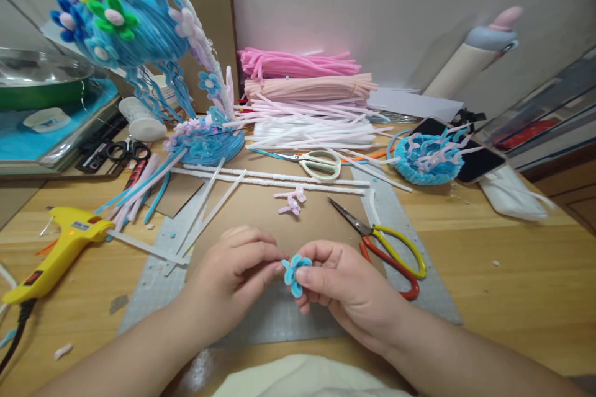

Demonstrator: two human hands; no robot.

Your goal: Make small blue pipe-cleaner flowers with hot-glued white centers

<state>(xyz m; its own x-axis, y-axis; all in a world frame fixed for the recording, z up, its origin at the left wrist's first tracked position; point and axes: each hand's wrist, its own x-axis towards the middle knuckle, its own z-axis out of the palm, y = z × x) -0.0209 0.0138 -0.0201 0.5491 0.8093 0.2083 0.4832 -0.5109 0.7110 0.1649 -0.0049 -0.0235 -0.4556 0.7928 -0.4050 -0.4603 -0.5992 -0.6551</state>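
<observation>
A small light-blue pipe-cleaner flower [297,274] with several looped petals is held over the cutting mat. My right hand [349,282] pinches it between thumb and fingers, the thumb lying on a petal. My left hand [239,273] is closed at the flower's left side, thumb and forefinger meeting at a short blue end. Just beyond, two small lilac and pink pipe-cleaner pieces [292,203] lie on brown cardboard [261,217]. Scissors with red and yellow handles [388,248] rest to the right of my right hand, blades slightly apart.
A yellow glue gun [58,248] lies left. Behind stand a blue flower-covered pipe-cleaner piece [139,31] and pink and white pipe-cleaner bundles [307,90]. White-handled scissors [321,164] lie in front of them. A blue fuzzy piece [428,158] rests by a phone [479,161]. A grey cutting mat [153,298] lies beneath.
</observation>
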